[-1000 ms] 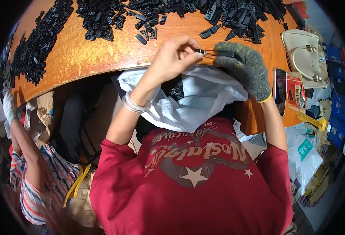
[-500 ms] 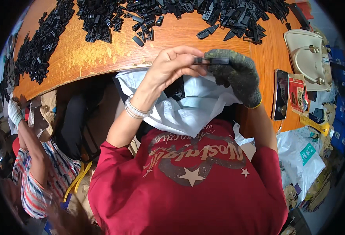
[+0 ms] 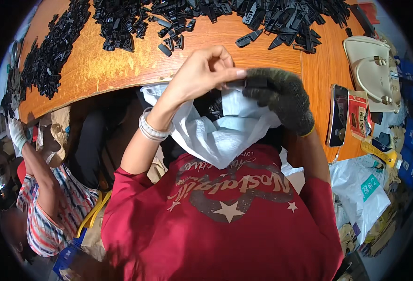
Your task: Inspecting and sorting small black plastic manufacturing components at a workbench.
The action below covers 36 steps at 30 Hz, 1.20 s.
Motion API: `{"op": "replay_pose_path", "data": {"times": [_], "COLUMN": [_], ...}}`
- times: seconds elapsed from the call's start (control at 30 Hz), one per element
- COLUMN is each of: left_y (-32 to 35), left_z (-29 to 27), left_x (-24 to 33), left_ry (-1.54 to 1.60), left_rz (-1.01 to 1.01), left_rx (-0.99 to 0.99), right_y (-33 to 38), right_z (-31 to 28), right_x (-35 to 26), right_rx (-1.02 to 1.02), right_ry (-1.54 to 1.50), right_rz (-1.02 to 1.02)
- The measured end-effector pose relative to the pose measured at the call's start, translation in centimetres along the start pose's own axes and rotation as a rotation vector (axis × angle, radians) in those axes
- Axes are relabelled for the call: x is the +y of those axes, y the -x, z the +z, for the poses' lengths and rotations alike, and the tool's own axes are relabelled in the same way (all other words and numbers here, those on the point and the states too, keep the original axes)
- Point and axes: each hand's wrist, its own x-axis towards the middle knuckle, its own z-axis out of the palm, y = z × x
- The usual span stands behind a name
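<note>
My bare left hand (image 3: 202, 72), with white bracelets at the wrist, is closed, its index finger curled and its thumb reaching to the near end of a black plastic part (image 3: 257, 83). The dark green knit glove on my right hand (image 3: 283, 96) wraps round the same part. Much of the part is hidden by the fingers, so its exact kind does not show. Below both hands a white plastic bag (image 3: 206, 140) hangs spread open between the table edge and my lap, with black parts (image 3: 213, 110) inside.
Heaps of black plastic parts (image 3: 117, 28) lie along the far side of the wooden table (image 3: 108, 61). On the right are a phone (image 3: 338, 114), a red packet (image 3: 357, 112) and a cream handbag (image 3: 372, 75). A co-worker's gloved hand (image 3: 17, 133) is at the far left.
My left hand has shifted slightly left and its index finger has lifted and curled. The black part has drawn back toward the gloved right hand, which has dropped a little.
</note>
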Motion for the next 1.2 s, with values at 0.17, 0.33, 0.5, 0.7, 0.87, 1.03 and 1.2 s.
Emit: {"op": "replay_pose_path", "data": {"times": [0.17, 0.33, 0.5, 0.7, 0.87, 1.03, 1.2], "left_y": [-4.3, -3.9, -0.9, -2.0, -2.6, -1.8, -2.1], "left_z": [1.2, 2.0, 3.0, -2.9, -3.8, -0.7, -0.1], "left_x": [-1.2, -1.1, 0.0, -0.7, -0.9, -0.8, -1.3], "left_ry": [-0.712, -0.644, -0.005, -1.116, -1.293, -0.87, -0.668], "left_rz": [0.411, 0.385, 0.012, 0.453, 0.378, 0.403, 0.372], "left_rx": [0.394, 0.378, 0.048, 0.742, 0.659, 0.275, 0.2], "right_y": [1.2, 0.5, -1.5, -1.7, -1.6, -2.6, -3.0], "right_z": [-0.4, -1.7, -0.1, -0.3, -0.6, -1.8, -2.8], "right_x": [-0.9, 2.3, 2.9, 0.9, 2.3, 4.4, 3.5], "right_rx": [-0.092, 0.099, 0.115, 0.186, 0.254, 0.367, 0.251], "right_ry": [-0.132, -0.094, -0.264, 0.088, 0.33, 0.923, 0.987], "right_rz": [0.026, -0.04, -0.191, 0.018, -0.01, -0.636, -0.781]}}
